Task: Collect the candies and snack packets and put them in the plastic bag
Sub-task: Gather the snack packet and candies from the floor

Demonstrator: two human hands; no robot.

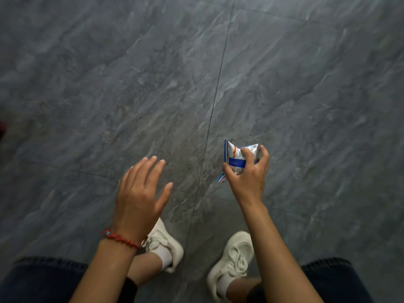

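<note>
Overhead, looking down on a dark grey marbled tile floor (306, 84), with a thin grout line running from top centre down toward the lower middle of the frame. Right hand (248, 174), right of centre, fingers clenched around a small snack packet (237, 159): white wrapper with a blue band and orange print, crumpled, its corners poking out above and to the lower left of the grip. Packet held in the air above the floor, clear of it. Left hand (140, 193), left of centre, palm down, fingers spread and released, holding nothing. Red beaded bracelet (121, 239) on the left wrist. At the bottom of the frame, two white laced sneakers (231, 261) on the tile, white socks, dark denim shorts (43, 278) in both lower corners. Small red blur at the far left edge, cannot tell what it is.
</note>
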